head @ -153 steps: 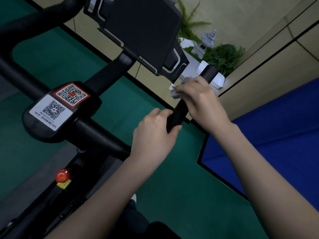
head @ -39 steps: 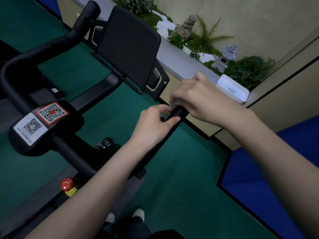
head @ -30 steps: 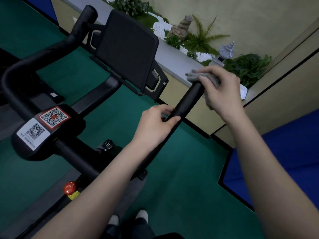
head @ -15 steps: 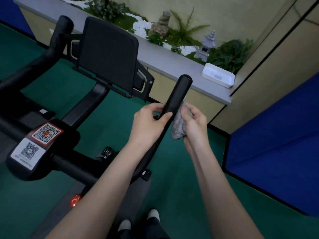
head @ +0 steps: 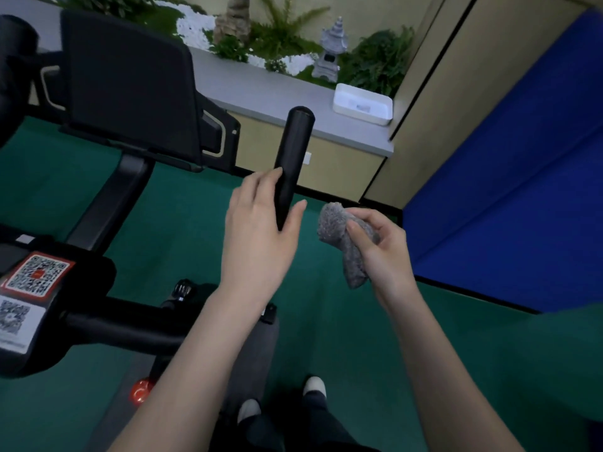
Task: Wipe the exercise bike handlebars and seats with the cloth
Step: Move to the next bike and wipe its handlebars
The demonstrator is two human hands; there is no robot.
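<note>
Grey cloth [head: 339, 233], bunched into a wad, is pinched between the thumb and fingers of a person's right hand [head: 381, 252]. It is held in the air just to the right of an exercise bike's black handlebar [head: 293, 148], not touching it. The left hand [head: 257, 236] lies against the lower part of the same upright bar, fingers straight along its left side and thumb on its right (a loose, unclenched touch rather than a grip).

The bar's rounded end points up towards a grey tabletop [head: 277, 93] on a low beige cabinet. A white box [head: 362, 104] sits at the right end of that tabletop, with ferns and a small stone lantern [head: 332, 50] along its far edge.

To the left, the bike's dark console panel [head: 130, 79] stands on its stem. QR-code stickers [head: 36, 275] show on the frame at the left edge of the view, and a red knob [head: 140, 391] sits lower down. Below the forearms, two light shoe tips [head: 315, 384] stand on the green floor [head: 342, 337]. Blue padding [head: 522, 190] fills the right side.
</note>
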